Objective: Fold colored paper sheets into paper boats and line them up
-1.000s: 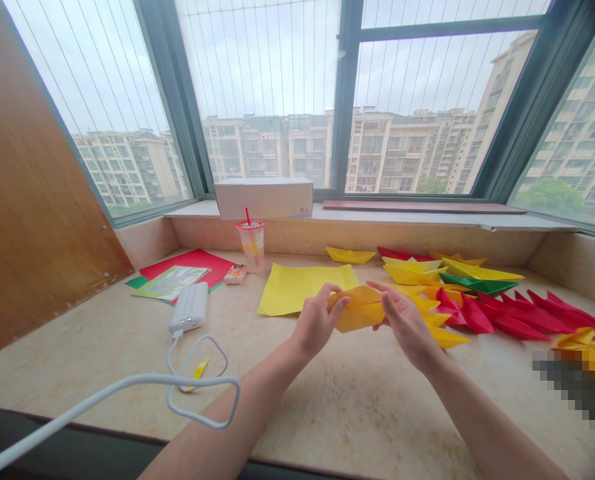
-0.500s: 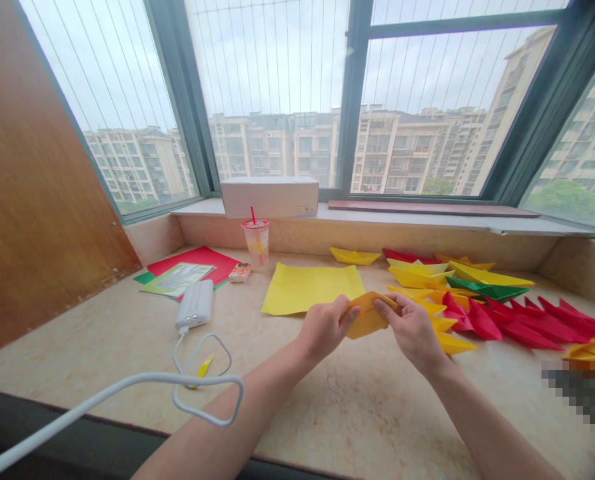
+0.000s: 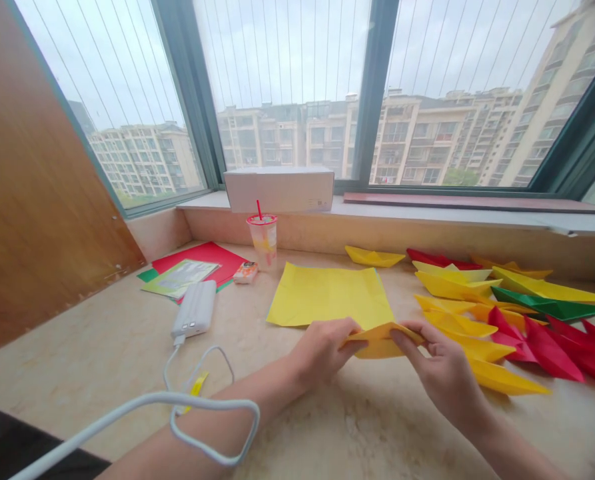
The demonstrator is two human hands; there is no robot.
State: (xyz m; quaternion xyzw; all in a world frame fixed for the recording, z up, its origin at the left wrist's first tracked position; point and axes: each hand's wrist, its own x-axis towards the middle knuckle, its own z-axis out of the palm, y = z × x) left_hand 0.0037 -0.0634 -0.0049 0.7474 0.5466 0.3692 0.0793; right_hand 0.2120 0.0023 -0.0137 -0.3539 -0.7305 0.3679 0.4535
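Head view: beyond the far left corner of the yellow sheet (image 3: 332, 293), which serves here as landmark, stands a clear plastic cup (image 3: 264, 241) with a red-rimmed lid and a red straw (image 3: 258, 210); yellow and reddish patches show in it, but whether they are drink or print cannot be told. Behind the sheet, up on the pale ledge (image 3: 362, 208), a long white box (image 3: 279, 191) hides whatever it may hold. A small orange-and-white packet (image 3: 246, 272) lies just left of the sheet's far corner.

At the sheet's near right corner is the folded orange paper (image 3: 383, 347), flat and creased. The left hand (image 3: 322, 352) pinches one end between thumb and fingers; the right hand (image 3: 442, 367) grips the other, thumb on the near face.

Right of the sheet sit crisp, pointed paper boats in yellow (image 3: 510, 380), red (image 3: 552, 350) and green (image 3: 552, 305). Well left of it, a smooth white power bank (image 3: 196, 308) feeds a looping white cable (image 3: 142, 400), near overlapping red paper (image 3: 230, 265).

Under the sheet spreads a mottled beige stone counter (image 3: 67, 347); past it rise dark-framed windows (image 3: 378, 100) facing apartment blocks (image 3: 277, 137), with a brown wooden panel (image 3: 42, 200) far to its left.
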